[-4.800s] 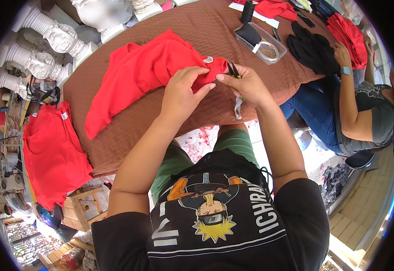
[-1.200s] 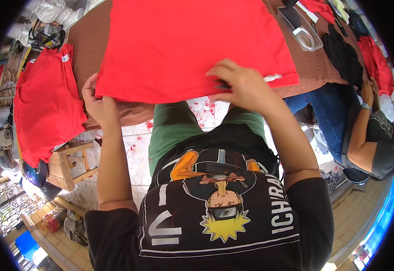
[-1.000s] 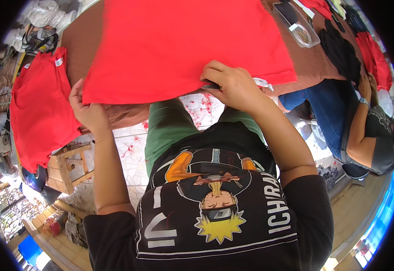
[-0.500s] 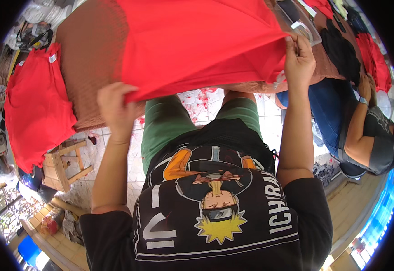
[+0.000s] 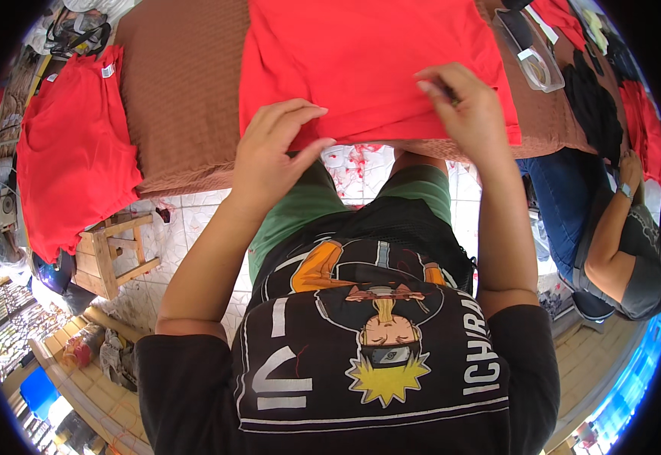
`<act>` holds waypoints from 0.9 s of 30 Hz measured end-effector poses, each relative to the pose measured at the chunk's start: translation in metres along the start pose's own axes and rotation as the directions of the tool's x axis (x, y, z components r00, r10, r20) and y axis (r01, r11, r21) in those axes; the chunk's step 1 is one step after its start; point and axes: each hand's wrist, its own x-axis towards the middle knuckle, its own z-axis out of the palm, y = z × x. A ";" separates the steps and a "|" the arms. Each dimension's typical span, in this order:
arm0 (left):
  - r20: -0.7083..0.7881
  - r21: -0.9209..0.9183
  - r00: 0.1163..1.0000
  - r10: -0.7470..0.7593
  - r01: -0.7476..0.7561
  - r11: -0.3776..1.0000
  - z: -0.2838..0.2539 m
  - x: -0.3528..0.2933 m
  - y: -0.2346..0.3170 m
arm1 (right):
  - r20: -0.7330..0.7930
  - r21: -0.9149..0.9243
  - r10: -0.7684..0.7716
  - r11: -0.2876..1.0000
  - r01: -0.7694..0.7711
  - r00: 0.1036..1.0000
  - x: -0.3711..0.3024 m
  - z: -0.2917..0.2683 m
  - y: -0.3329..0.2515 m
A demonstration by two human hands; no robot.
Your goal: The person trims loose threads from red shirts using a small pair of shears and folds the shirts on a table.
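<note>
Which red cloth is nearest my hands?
The red cloth straight ahead of you on the brown tablecloth; the red garment at far left and red bundles at right are farther away.

A plain red garment [image 5: 376, 61] is lying spread and lightly creased, reaching between and beyond the left fingers [image 5: 298, 117] and right fingers [image 5: 438, 70]. A small dark tool [image 5: 446, 89] is showing, blurred, within the right fingers.

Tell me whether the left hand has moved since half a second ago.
Yes, the left hand has moved to the right, farther from the wooden stool.
</note>
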 end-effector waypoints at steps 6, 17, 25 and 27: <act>0.020 0.121 1.000 0.003 -0.005 0.993 0.011 -0.001 -0.003 | 0.186 0.008 -0.069 0.998 0.069 0.980 -0.009 0.014 -0.026; -0.234 -0.180 0.934 -0.271 0.232 0.956 -0.038 0.020 -0.012 | 0.287 0.450 0.078 0.869 -0.206 0.955 0.014 -0.017 -0.002; -0.218 0.090 0.952 -0.215 0.239 0.967 -0.025 0.028 -0.037 | -0.180 -0.160 0.012 0.986 -0.041 0.984 0.025 0.003 0.011; -0.189 0.034 0.966 -0.177 0.187 0.982 -0.027 0.027 -0.023 | -0.187 -0.077 -0.033 0.997 0.019 0.982 0.019 0.006 -0.005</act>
